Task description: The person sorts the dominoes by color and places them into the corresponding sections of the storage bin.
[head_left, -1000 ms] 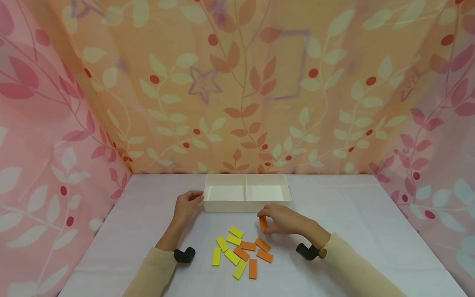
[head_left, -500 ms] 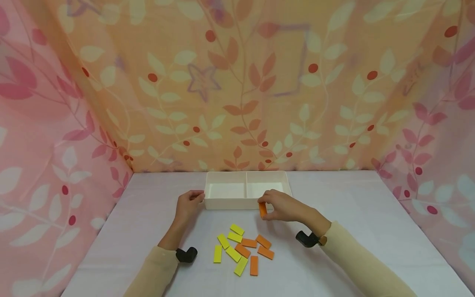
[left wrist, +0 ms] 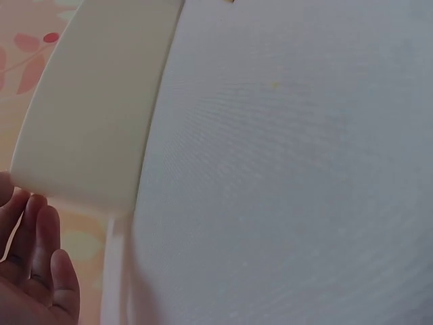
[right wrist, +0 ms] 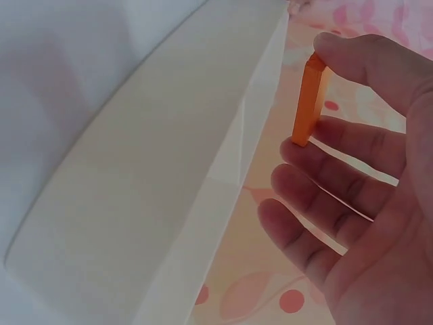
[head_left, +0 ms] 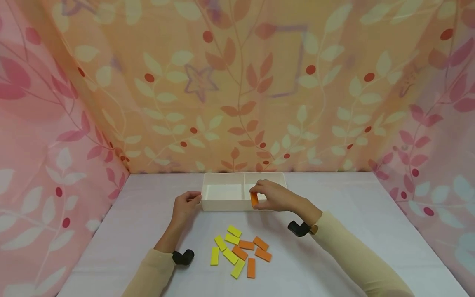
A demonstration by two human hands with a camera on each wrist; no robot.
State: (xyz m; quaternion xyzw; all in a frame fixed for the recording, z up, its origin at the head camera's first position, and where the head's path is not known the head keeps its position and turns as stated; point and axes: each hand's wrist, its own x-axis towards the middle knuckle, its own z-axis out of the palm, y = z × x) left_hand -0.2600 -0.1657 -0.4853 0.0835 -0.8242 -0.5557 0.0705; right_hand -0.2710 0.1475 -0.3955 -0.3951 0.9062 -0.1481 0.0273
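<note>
In the head view my right hand point(head_left: 274, 196) pinches an orange rectangular block point(head_left: 254, 199) upright between thumb and fingertips. It is over the front wall of a cream two-compartment box point(head_left: 222, 205), at the right compartment. The right wrist view shows the block point(right wrist: 310, 101) held at its ends, above the box rim, with the other fingers spread loosely. My left hand point(head_left: 185, 206) is at the box's left end; in the left wrist view its fingertips point(left wrist: 37, 202) touch the end wall, fingers relaxed. Nearer lie loose yellow blocks point(head_left: 231, 256) and orange blocks point(head_left: 251, 268).
A white cloth covers the table point(head_left: 326, 264). The box's left compartment point(head_left: 222, 192) shows a bare floor; my hand partly hides the right one. Patterned curtains point(head_left: 237, 82) stand behind and on both sides. Each wrist wears a black camera mount point(head_left: 183, 257).
My right hand has carried the orange block forward and slightly left, from in front of the box up to its front rim. My left hand stays at the box's left end.
</note>
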